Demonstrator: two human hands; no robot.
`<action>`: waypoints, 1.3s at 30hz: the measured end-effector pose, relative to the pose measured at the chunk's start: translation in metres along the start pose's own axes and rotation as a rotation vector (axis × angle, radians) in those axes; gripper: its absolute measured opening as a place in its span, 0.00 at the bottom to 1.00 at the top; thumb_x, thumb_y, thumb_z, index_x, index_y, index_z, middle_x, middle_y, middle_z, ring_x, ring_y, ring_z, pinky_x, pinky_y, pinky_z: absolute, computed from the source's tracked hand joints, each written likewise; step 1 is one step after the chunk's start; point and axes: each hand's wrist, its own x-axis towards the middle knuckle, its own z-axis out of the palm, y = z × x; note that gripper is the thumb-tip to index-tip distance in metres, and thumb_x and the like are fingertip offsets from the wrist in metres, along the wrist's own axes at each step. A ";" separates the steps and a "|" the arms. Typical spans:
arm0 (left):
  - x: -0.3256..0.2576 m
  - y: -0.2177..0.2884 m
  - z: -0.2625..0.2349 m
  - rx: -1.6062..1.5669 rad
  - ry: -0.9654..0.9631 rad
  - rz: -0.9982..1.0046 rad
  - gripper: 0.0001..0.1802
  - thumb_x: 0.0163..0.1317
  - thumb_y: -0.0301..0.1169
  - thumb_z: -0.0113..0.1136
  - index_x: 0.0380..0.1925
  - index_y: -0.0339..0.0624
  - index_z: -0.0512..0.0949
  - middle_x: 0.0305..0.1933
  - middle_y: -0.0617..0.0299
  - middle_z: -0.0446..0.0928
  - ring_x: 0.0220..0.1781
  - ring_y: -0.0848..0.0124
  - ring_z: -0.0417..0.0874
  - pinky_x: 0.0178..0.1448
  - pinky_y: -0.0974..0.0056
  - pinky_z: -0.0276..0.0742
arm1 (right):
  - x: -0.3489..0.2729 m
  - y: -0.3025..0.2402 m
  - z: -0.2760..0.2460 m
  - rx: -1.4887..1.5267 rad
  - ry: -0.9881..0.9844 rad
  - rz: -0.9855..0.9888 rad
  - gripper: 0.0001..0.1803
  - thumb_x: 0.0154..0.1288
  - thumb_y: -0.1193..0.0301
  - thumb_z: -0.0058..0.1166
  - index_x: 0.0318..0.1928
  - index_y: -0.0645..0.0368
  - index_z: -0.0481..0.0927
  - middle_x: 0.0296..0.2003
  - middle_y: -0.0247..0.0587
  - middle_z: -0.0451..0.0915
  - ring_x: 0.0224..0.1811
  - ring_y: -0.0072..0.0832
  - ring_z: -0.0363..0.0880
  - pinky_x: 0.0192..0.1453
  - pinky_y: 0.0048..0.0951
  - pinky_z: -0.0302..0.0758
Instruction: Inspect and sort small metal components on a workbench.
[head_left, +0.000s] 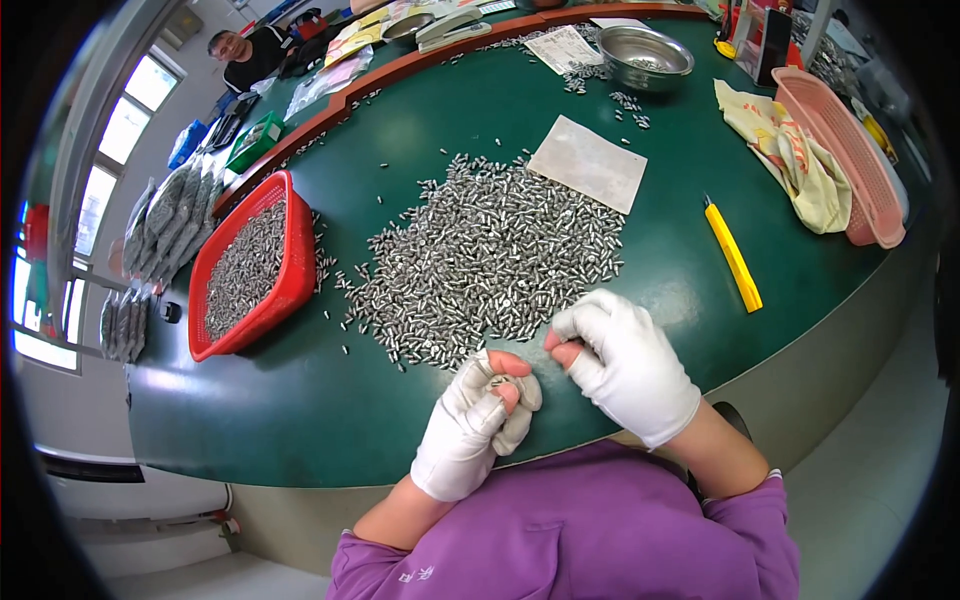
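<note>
A broad heap of small silvery metal pins (480, 260) lies on the green tabletop in front of me. Both my hands wear white gloves that leave the thumb and index fingertips bare. My left hand (480, 420) is curled at the near edge of the heap, palm side up, thumb and fingers closed; what it holds is mostly hidden by the fingers. Just right of it, my right hand (625, 365) is closed in a pinch beside the heap's lower right edge. Anything between its fingertips is too small to make out.
A red plastic basket (300, 250) of similar pins stands left. A pale card (590, 163) touches the heap's far side. To the right lie a yellow cutter (733, 255), a cloth (790, 150) and a pink basket (885, 225). A metal bowl (650, 50) stands at the back; a person (265, 55) sits beyond.
</note>
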 end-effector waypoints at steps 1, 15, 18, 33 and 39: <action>0.001 0.002 0.003 0.022 0.019 -0.026 0.16 0.69 0.39 0.58 0.52 0.46 0.70 0.39 0.62 0.74 0.23 0.82 0.63 0.25 0.76 0.57 | -0.003 -0.006 -0.001 0.141 -0.027 0.039 0.05 0.61 0.71 0.58 0.38 0.56 0.80 0.35 0.42 0.77 0.39 0.38 0.79 0.44 0.36 0.76; -0.002 0.002 0.007 0.041 0.099 -0.072 0.11 0.68 0.39 0.60 0.45 0.48 0.74 0.32 0.70 0.75 0.22 0.84 0.64 0.24 0.78 0.54 | -0.011 0.001 0.026 0.434 0.063 -0.077 0.09 0.56 0.75 0.63 0.40 0.55 0.83 0.35 0.42 0.79 0.36 0.37 0.80 0.41 0.33 0.77; -0.002 0.001 0.006 0.023 0.092 -0.044 0.11 0.68 0.39 0.59 0.44 0.48 0.74 0.32 0.70 0.75 0.22 0.84 0.64 0.23 0.78 0.54 | -0.012 -0.001 0.022 0.286 0.079 -0.152 0.07 0.60 0.77 0.62 0.40 0.57 0.82 0.36 0.39 0.78 0.35 0.30 0.79 0.41 0.28 0.76; -0.001 0.002 0.007 0.053 0.049 -0.033 0.11 0.69 0.40 0.58 0.42 0.48 0.74 0.33 0.66 0.75 0.22 0.82 0.63 0.24 0.77 0.55 | -0.007 0.014 -0.010 -0.287 0.203 0.038 0.12 0.60 0.75 0.56 0.45 0.51 0.81 0.37 0.42 0.79 0.39 0.42 0.79 0.43 0.39 0.77; -0.002 0.006 0.008 0.115 0.097 -0.057 0.16 0.68 0.46 0.57 0.44 0.47 0.73 0.36 0.64 0.75 0.23 0.81 0.64 0.25 0.76 0.57 | -0.002 0.011 -0.008 -0.473 0.148 -0.017 0.11 0.57 0.72 0.57 0.42 0.47 0.80 0.33 0.38 0.76 0.38 0.37 0.78 0.41 0.37 0.77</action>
